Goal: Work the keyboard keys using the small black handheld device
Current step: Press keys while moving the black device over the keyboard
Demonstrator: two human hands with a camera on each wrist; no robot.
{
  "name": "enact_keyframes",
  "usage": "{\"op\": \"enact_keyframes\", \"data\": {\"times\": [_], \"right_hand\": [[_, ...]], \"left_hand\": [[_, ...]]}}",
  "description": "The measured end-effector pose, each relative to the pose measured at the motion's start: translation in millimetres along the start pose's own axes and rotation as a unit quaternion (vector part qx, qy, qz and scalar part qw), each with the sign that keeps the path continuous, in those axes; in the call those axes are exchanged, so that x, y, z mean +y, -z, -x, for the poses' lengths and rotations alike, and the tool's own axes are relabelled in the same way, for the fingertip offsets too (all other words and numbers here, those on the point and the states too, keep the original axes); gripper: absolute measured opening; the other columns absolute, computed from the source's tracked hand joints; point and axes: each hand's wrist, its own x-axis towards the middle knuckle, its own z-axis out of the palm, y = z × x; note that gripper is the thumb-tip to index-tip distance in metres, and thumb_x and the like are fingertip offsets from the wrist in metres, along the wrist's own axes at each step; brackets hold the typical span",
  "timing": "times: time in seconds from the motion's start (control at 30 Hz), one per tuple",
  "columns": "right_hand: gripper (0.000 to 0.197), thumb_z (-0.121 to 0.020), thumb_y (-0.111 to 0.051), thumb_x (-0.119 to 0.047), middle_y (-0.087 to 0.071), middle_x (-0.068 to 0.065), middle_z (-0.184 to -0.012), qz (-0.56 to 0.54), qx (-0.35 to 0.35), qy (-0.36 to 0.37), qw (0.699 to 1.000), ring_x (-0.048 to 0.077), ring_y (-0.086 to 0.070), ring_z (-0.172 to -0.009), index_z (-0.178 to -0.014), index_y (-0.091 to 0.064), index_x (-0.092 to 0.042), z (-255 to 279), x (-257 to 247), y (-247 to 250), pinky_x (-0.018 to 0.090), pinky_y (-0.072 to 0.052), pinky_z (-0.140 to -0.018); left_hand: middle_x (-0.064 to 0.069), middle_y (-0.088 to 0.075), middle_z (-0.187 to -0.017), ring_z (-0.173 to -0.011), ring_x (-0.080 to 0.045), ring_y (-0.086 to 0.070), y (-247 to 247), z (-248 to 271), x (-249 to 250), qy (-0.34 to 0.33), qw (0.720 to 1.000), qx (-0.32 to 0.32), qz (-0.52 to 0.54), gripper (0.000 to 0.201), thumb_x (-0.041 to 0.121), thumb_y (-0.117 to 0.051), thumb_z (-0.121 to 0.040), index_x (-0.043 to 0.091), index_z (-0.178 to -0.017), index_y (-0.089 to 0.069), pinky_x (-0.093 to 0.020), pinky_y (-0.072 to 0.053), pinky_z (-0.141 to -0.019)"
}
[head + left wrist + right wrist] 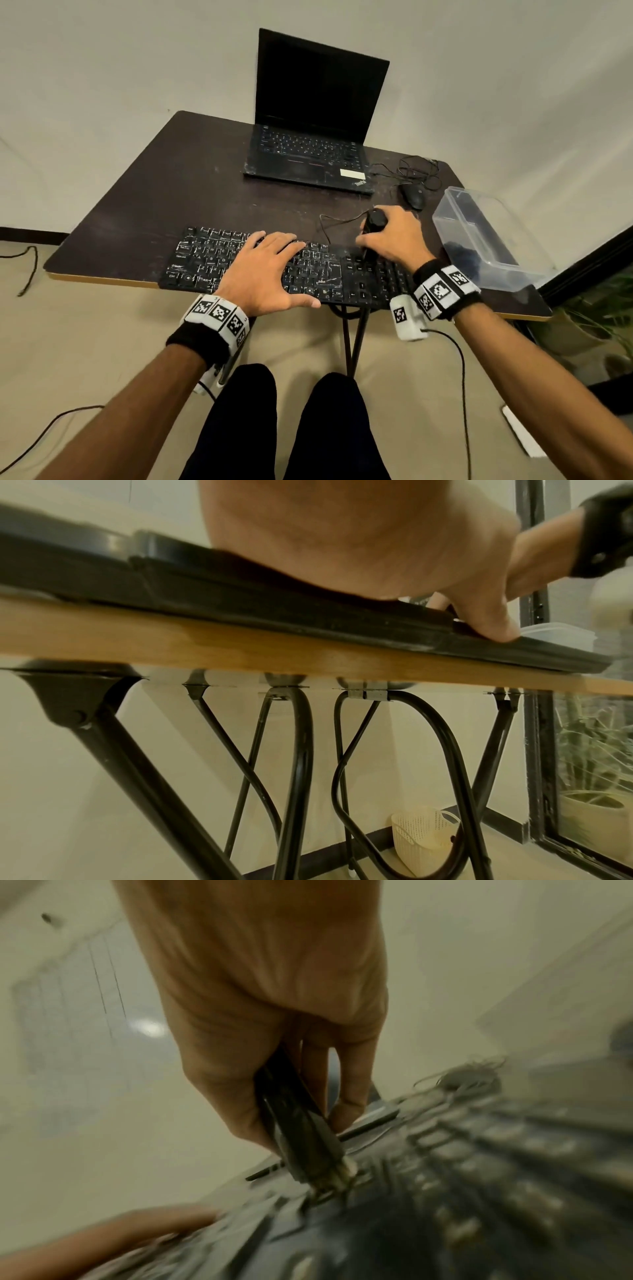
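Head view: my left hand (265,270) lies flat on the middle of the keyboard (284,265), fingers spread and straight, thumb out along the near edge, pinning the board to the table (137,212). My right hand (394,236) is wrapped round the small black handheld device (375,222), held upright with its tip down on the keys just right of the main block, near the top rows. Laptop (315,113), mouse (412,195) and a clear plastic box (479,236) sit further back and to the right, none of them touched

Left wrist view: palm and thumb (486,620) press on the keyboard's front edge, which overhangs the table lip a little. Nothing gripped, fingers not curled

Right wrist view: blurred. Fingers (352,1080) and thumb pinch the device body; its pale tip (342,1175) meets the key rows, though I can't tell which key

Progress, my read: mid-job, tool working the section right of the main block. Can't tell which areas are finished; no keys look removed. Numpad and the keys under my left hand likely remain
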Motion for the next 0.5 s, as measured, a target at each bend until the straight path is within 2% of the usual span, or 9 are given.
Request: {"op": "enact_keyframes", "data": {"times": [0.07, 0.2, 0.33, 0.47, 0.5], "right_hand": [[0.019, -0.071, -0.088, -0.031, -0.078, -0.010, -0.089, 0.002, -0.039, 0.045, 0.998, 0.018, -0.072, -0.094, -0.081, -0.073, -0.029, 2.8, -11.4, -10.9, 0.027, -0.047, -0.081], [0.022, -0.075, -0.089, -0.029, -0.080, -0.002, -0.095, -0.019, -0.006, 0.001, 1.000, 0.021, -0.072, -0.095, -0.093, -0.078, -0.021, -11.8, -15.6, -8.6, 0.026, -0.048, -0.080], [0.019, -0.071, -0.088, -0.027, -0.080, -0.009, -0.090, -0.015, -0.054, 0.058, 0.997, 0.016, -0.074, -0.093, -0.086, -0.076, -0.026, -1.2, -20.9, -14.4, 0.029, -0.054, -0.085], [0.020, -0.073, -0.087, -0.026, -0.079, -0.004, -0.091, -0.025, 0.005, 0.021, 0.999, 0.021, -0.074, -0.094, -0.089, -0.076, -0.020, -10.6, -22.5, -12.4, 0.031, -0.057, -0.087], [0.020, -0.072, -0.088, -0.026, -0.079, -0.004, -0.090, -0.029, -0.001, 0.024, 0.999, 0.020, -0.074, -0.094, -0.089, -0.077, -0.021, -10.3, -23.5, -12.2, 0.031, -0.057, -0.087]], "left_hand": [[0.003, -0.044, -0.164, -0.153, -0.017, -0.036, -0.8, -0.3, -0.9, -0.001, 1.000, 0.008, 0.007, 0.134, 0.113, -0.027, -0.061, 0.022, -0.157, -0.047, -0.048, -0.014, -0.131], [0.002, -0.045, -0.163, -0.153, -0.017, -0.037, -1.6, 0.3, 0.1, -0.003, 1.000, 0.008, 0.004, 0.134, 0.113, -0.027, -0.061, 0.021, -0.156, -0.048, -0.048, -0.015, -0.131], [0.002, -0.045, -0.162, -0.152, -0.018, -0.038, -1.7, -0.9, -1.4, -0.002, 1.000, 0.011, 0.009, 0.135, 0.113, -0.028, -0.060, 0.020, -0.156, -0.049, -0.048, -0.016, -0.131], [0.002, -0.044, -0.163, -0.152, -0.017, -0.037, -1.4, 0.0, 0.0, -0.003, 1.000, 0.001, 0.003, 0.136, 0.114, -0.025, -0.060, 0.020, -0.157, -0.047, -0.048, -0.015, -0.131], [0.002, -0.044, -0.163, -0.153, -0.017, -0.036, -1.4, -0.2, 0.0, -0.003, 1.000, 0.000, 0.004, 0.137, 0.114, -0.024, -0.060, 0.020, -0.157, -0.046, -0.048, -0.015, -0.131]]}}
